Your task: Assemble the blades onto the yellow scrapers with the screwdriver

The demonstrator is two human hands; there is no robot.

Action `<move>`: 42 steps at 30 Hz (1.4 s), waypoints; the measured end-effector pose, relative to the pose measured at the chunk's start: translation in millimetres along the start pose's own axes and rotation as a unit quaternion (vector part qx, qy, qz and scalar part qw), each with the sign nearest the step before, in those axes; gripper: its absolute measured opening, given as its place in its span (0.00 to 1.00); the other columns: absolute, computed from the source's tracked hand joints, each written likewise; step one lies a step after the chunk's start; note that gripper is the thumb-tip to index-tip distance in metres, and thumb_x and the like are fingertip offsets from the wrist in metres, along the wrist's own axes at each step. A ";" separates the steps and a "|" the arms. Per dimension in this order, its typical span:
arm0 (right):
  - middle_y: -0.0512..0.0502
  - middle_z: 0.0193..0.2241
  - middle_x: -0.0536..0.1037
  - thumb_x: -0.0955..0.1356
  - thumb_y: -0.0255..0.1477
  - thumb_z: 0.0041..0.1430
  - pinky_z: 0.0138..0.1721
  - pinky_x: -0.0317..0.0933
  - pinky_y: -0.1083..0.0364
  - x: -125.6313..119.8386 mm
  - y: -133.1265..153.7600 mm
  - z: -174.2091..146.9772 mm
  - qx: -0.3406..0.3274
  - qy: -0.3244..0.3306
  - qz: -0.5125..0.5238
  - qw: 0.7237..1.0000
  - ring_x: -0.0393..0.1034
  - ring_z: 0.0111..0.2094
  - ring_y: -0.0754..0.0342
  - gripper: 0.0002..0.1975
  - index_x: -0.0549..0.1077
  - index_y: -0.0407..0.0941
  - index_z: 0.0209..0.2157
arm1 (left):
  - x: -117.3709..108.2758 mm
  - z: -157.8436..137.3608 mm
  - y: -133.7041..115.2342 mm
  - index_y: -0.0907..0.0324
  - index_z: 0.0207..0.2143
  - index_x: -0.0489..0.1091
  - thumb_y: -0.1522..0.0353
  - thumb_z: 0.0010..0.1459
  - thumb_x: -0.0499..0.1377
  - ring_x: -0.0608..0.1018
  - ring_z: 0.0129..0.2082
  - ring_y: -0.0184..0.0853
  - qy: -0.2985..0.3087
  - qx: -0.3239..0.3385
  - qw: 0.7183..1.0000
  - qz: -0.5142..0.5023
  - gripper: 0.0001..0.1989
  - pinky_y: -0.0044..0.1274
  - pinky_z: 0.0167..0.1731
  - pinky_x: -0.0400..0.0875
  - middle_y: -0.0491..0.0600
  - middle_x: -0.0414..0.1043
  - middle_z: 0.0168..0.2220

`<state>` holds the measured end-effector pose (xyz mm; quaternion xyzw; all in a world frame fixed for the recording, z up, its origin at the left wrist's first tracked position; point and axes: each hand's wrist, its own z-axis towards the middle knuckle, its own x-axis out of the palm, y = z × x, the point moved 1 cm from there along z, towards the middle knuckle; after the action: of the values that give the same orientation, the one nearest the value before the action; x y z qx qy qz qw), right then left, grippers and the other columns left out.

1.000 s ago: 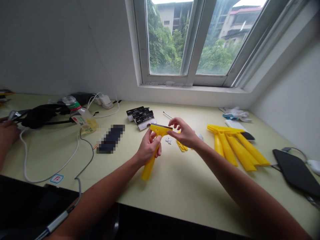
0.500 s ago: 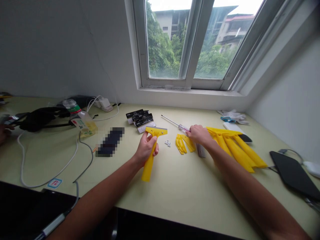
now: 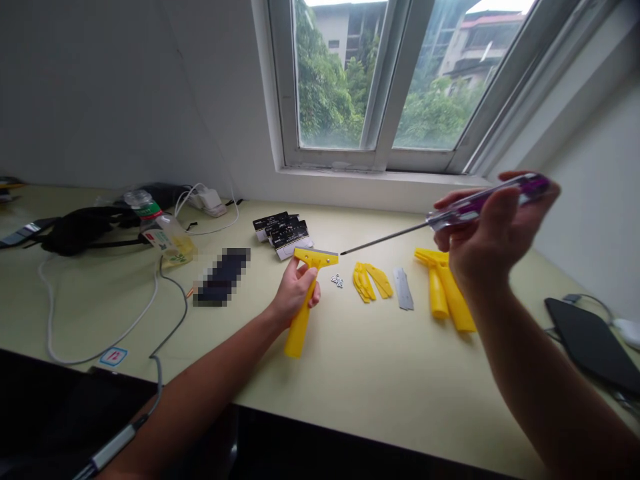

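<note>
My left hand (image 3: 296,293) is closed around a yellow scraper (image 3: 300,328), its wide head up and its handle slanting down toward me. A metal blade edge and screws show on that head. Raised at the right, my right hand (image 3: 493,233) grips a screwdriver (image 3: 470,205) by its clear and purple handle. The shaft points left and down, its tip close to the right end of the scraper head. Small metal nuts or screws (image 3: 337,281) lie in a pile right of my left hand. Beside them are flat yellow plastic pieces (image 3: 373,281) and thin metal blades (image 3: 403,289).
More yellow scraper handles (image 3: 439,293) lie partly behind my right wrist. Black and white boxes (image 3: 285,235) sit behind the scraper. At left are a plastic bottle (image 3: 163,233), a pixelated dark object (image 3: 223,277) and cables. A black phone-like slab (image 3: 590,340) rests at right.
My right hand has lifted the screwdriver off the table, swinging its tip toward the scraper head. My left hand holds the scraper in nearly the same place.
</note>
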<state>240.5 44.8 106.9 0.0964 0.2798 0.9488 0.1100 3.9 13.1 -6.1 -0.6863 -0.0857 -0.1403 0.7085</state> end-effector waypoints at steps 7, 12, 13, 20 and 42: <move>0.50 0.29 0.77 0.63 0.40 0.66 0.11 0.51 0.57 13.6 13.2 -12.7 0.015 0.040 0.082 0.996 0.69 0.19 0.56 0.09 0.58 0.53 0.41 | 0.4 -0.4 -2.2 0.54 0.45 0.58 0.63 0.54 0.61 0.67 0.13 0.19 0.003 -0.008 1.000 -0.001 0.19 0.15 0.10 0.56 0.43 0.67 0.38; 0.50 0.31 0.77 0.63 0.41 0.65 0.12 0.51 0.58 14.6 8.2 -15.1 0.043 0.052 0.074 0.995 0.73 0.23 0.53 0.10 0.57 0.53 0.41 | 0.2 -0.8 -3.4 0.54 0.46 0.58 0.64 0.56 0.61 0.67 0.13 0.19 0.013 -0.003 1.000 -0.004 0.18 0.15 0.10 0.55 0.45 0.67 0.41; 0.50 0.30 0.77 0.63 0.42 0.65 0.12 0.50 0.58 14.9 7.2 -15.1 0.044 0.052 0.074 0.995 0.73 0.24 0.53 0.11 0.57 0.53 0.41 | 0.3 -1.0 -3.5 0.55 0.46 0.58 0.64 0.56 0.60 0.66 0.13 0.19 0.015 -0.003 1.000 -0.004 0.18 0.15 0.10 0.55 0.45 0.67 0.41; 0.52 0.29 0.77 0.64 0.42 0.63 0.11 0.50 0.59 15.3 1.6 -13.8 0.017 0.066 0.082 0.994 0.73 0.23 0.54 0.13 0.56 0.52 0.40 | 0.1 -0.6 -3.0 0.54 0.46 0.58 0.64 0.55 0.61 0.66 0.13 0.19 0.018 -0.010 1.000 -0.010 0.19 0.15 0.10 0.55 0.45 0.67 0.40; 0.50 0.31 0.78 0.64 0.39 0.65 0.12 0.50 0.57 10.3 16.4 -12.1 0.047 0.064 0.031 0.996 0.63 0.15 0.59 0.10 0.57 0.53 0.40 | 1.7 -4.0 -5.2 0.54 0.46 0.58 0.63 0.55 0.62 0.62 0.13 0.19 0.052 -0.069 0.996 -0.028 0.19 0.14 0.12 0.53 0.39 0.65 0.30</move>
<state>225.2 27.9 107.2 0.0491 0.3274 0.9419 0.0574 3.6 8.9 -0.8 -0.7228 -0.0582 -0.2008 0.6587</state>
